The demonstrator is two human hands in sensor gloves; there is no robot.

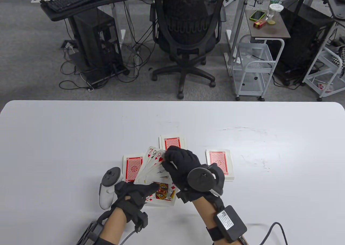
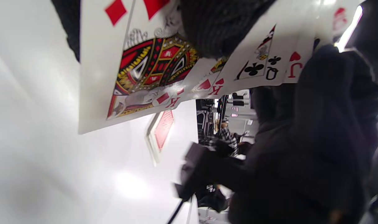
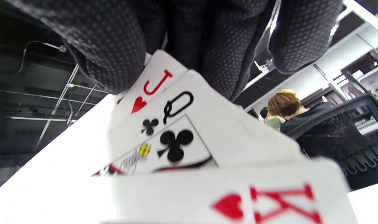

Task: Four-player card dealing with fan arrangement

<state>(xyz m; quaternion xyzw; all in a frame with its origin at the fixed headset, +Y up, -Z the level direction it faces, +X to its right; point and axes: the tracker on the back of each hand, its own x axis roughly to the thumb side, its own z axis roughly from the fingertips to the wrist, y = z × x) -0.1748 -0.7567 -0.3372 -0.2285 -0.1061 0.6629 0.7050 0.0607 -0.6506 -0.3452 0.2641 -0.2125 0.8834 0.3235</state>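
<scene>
We see the fan of cards (image 1: 155, 169) held face up just above the white table (image 1: 54, 148), near its front edge. The left hand (image 1: 133, 195) pinches the fan's lower end, while the right hand (image 1: 182, 165) curls over its upper right cards (jack of hearts, queen of clubs). Three face-down piles lie around the fan: left (image 1: 132, 167), behind (image 1: 172, 142), and right (image 1: 219, 163).

fanned cards (image 1: 154, 166): white faces, red and black pips | face-down piles (image 1: 218, 160): red backs with pinwheel motif, white borders, at 12, 3, 9 o'clock of fan | gloves (image 1: 180, 164): black | table (image 1: 67, 137): white
</scene>
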